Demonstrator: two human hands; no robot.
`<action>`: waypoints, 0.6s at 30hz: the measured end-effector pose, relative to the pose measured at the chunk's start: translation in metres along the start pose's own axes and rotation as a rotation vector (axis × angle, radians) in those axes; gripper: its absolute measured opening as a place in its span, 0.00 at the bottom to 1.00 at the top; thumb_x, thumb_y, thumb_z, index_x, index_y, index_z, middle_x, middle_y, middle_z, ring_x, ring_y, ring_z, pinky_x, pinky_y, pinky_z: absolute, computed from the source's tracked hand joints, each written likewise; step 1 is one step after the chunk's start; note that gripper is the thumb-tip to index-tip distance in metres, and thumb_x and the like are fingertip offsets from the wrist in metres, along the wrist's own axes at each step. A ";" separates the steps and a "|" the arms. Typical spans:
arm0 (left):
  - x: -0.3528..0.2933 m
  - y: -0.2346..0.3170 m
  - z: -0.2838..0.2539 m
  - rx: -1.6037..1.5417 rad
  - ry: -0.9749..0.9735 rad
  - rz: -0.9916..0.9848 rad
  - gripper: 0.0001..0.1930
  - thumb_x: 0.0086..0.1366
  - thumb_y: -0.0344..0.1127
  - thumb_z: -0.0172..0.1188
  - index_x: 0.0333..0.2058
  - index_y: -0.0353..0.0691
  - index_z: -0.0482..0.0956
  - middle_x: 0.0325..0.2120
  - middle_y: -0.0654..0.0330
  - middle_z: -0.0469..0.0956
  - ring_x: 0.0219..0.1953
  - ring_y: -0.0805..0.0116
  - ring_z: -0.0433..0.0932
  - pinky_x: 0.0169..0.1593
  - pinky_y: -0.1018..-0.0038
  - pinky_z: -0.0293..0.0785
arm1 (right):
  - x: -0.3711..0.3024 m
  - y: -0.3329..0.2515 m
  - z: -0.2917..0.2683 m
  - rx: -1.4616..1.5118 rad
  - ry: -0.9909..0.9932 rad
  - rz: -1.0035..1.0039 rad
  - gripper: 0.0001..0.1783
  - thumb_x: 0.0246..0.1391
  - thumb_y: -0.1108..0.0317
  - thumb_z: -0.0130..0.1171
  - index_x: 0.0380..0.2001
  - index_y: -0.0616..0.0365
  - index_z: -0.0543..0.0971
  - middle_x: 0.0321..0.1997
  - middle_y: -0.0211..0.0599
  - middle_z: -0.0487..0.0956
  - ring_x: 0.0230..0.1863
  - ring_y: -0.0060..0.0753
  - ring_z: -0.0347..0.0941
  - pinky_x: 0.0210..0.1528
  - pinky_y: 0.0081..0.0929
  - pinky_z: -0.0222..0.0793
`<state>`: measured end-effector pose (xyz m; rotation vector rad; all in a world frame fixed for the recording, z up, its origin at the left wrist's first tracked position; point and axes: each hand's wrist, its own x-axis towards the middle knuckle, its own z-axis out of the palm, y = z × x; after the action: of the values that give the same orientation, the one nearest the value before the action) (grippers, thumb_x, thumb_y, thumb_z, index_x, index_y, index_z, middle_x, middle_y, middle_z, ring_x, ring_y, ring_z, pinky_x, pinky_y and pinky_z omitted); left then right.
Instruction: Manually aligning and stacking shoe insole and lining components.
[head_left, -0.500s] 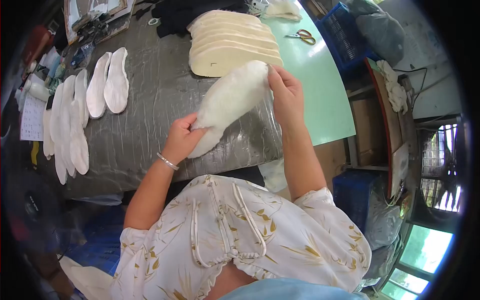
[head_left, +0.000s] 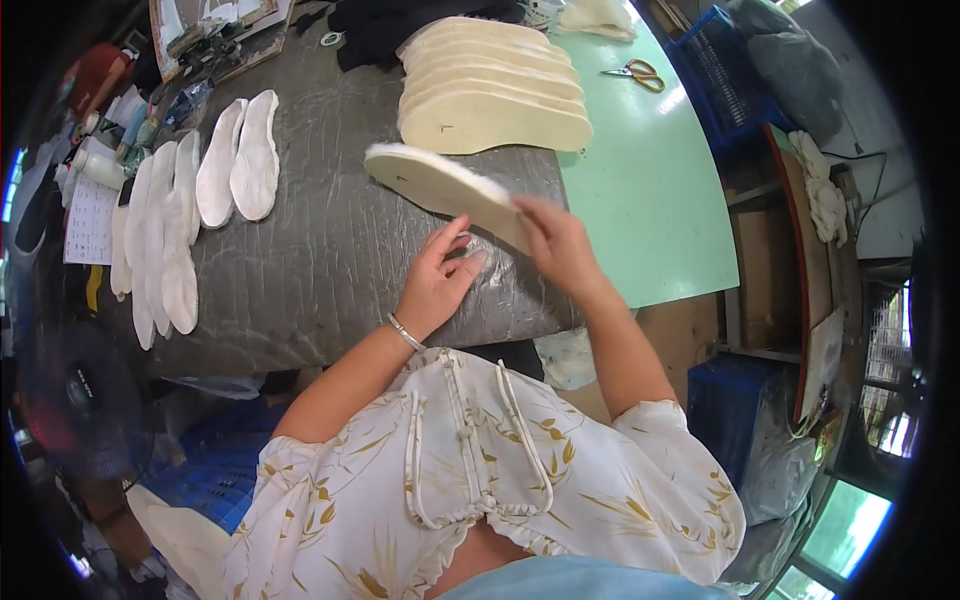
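Observation:
My right hand [head_left: 562, 250] pinches one end of a fleecy insole [head_left: 445, 192] and holds it over the dark table. Its smooth cream underside, with a small dark mark, faces me, and white pile shows along the far edge. Just below the insole is my left hand [head_left: 440, 278], empty, its fingers curved and apart; whether a fingertip brushes the insole I cannot tell. Beyond it, a fanned stack of cream insoles [head_left: 497, 122] lies with the nearest one's smooth side up.
White insoles [head_left: 255, 160] lie in overlapping groups at the left of the plastic-covered table [head_left: 330, 250]. Scissors [head_left: 640, 74] rest on the green board [head_left: 650, 200] to the right. Dark cloth [head_left: 400, 30] lies at the back. A fan [head_left: 85, 390] stands lower left.
The insole has been turned over from its fleecy side to its smooth side, and its free end now points left. My left hand has let go of it.

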<state>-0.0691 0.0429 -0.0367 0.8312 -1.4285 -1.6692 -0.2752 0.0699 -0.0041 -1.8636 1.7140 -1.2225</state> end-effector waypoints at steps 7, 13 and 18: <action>-0.010 -0.014 -0.027 0.253 0.080 -0.029 0.25 0.60 0.27 0.63 0.57 0.40 0.71 0.49 0.57 0.74 0.49 0.67 0.74 0.48 0.74 0.75 | 0.072 0.075 -0.047 -0.074 0.072 -0.002 0.12 0.58 0.74 0.55 0.45 0.57 0.81 0.42 0.46 0.82 0.43 0.46 0.79 0.47 0.33 0.74; -0.034 -0.006 -0.058 0.501 0.200 0.068 0.22 0.59 0.24 0.62 0.54 0.40 0.75 0.47 0.59 0.75 0.47 0.69 0.75 0.48 0.76 0.73 | 0.102 0.074 -0.037 -0.529 0.141 -0.186 0.15 0.53 0.69 0.61 0.46 0.53 0.80 0.48 0.37 0.78 0.49 0.46 0.74 0.52 0.41 0.67; -0.028 -0.003 -0.109 0.675 0.385 0.178 0.20 0.57 0.26 0.63 0.50 0.41 0.77 0.45 0.60 0.77 0.43 0.68 0.76 0.45 0.74 0.71 | 0.059 0.006 0.007 -0.350 -0.089 -0.267 0.14 0.51 0.72 0.62 0.43 0.57 0.80 0.44 0.42 0.78 0.46 0.47 0.75 0.48 0.39 0.68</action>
<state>0.0383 0.0152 -0.0566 1.2634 -1.7329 -0.8188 -0.2791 0.0117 0.0091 -2.3761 1.7626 -0.9537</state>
